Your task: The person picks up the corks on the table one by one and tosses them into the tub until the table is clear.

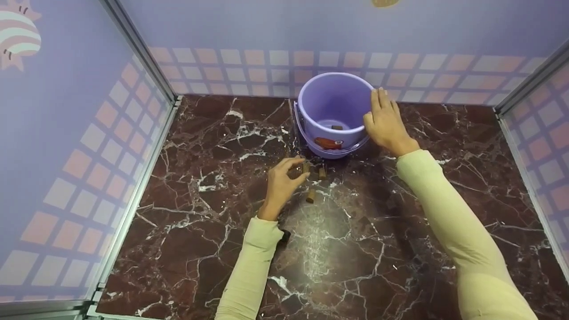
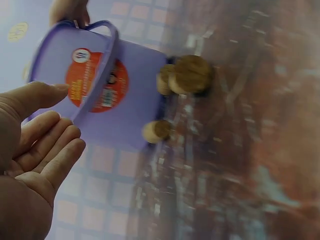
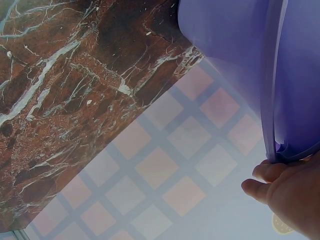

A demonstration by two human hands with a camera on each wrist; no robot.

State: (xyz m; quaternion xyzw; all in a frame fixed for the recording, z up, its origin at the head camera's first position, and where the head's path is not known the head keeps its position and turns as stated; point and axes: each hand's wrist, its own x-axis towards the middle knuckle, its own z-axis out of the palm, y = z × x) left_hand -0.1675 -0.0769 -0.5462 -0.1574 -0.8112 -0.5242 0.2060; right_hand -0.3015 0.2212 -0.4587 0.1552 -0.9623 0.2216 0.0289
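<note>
A purple bucket (image 1: 336,138) with a red-orange label stands upright near the back wall. My right hand (image 1: 387,122) grips its right rim, close to where the bucket's handle (image 3: 272,75) joins. Three small brown corks stand or lie in front of the bucket: one cork (image 1: 306,168) by my left fingertips, another cork (image 1: 322,173) just right of it, and a nearer cork (image 1: 310,196). Inside, on the bucket's floor, is one more brown piece (image 1: 337,127). My left hand (image 1: 284,182) hovers beside the corks, thumb and fingers apart; the left wrist view (image 2: 45,135) shows nothing between them.
Beneath everything is a dark red marbled tabletop (image 1: 200,249). A purple back wall (image 1: 249,26) with pink and white squares rises right behind the bucket. Similar side panels (image 1: 75,178) with metal edges enclose the left and right.
</note>
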